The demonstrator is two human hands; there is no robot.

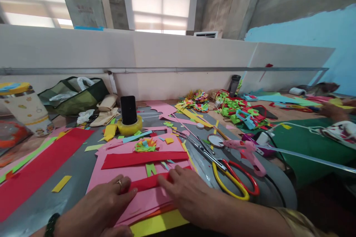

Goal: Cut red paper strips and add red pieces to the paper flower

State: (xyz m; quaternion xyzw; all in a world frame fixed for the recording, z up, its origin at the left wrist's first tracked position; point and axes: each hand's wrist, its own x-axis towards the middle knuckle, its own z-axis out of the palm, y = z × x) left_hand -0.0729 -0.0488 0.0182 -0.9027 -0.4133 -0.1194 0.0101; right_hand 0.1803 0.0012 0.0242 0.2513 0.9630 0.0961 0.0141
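Observation:
A short red strip of felt-like material lies across a stack of pink sheets. My left hand, with a ring and a dark bracelet, pinches the strip's left end between thumb and fingers. Its right end is under my right hand, whose bent fingers grip and press it. Just beyond, a longer red strip lies across the pink sheets. Part of a green cut piece shows between the two strips. Behind them sits a multicoloured fringed flower. Yellow and orange sheets stick out below the stack.
Red-and-yellow-handled scissors and a pink glue gun lie to the right. A phone stands in a yellow tape roll. A long red sheet is at left. Another person's hand appears far right.

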